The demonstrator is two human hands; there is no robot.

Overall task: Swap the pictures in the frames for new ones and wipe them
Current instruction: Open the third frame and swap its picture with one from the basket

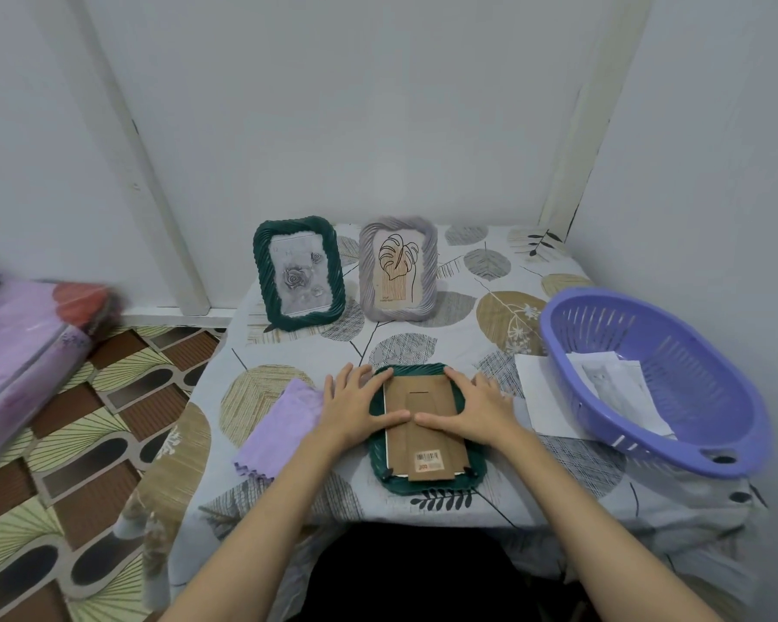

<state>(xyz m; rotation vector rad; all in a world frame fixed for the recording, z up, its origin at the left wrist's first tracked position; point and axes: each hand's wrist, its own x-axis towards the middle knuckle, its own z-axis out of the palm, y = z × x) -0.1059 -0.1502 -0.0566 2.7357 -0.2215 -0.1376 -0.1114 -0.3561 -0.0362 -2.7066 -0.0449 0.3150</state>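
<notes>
two flat, open palms, left hand (361, 404) and right hand (471, 408), press the brown backing (425, 435) of the face-down green frame (423, 484) at six o'clock on the tabletop (423, 343).

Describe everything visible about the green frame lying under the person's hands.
The green frame lies face down on the leaf-patterned tablecloth near the front edge, its ribbed, rope-like dark green border showing around a brown cardboard backing. The backing has a fold-out stand strip, a slot near the top and a barcode sticker low down. A thin white edge shows along its left side. The left hand and right hand press flat on its upper half, thumbs nearly meeting.
</notes>
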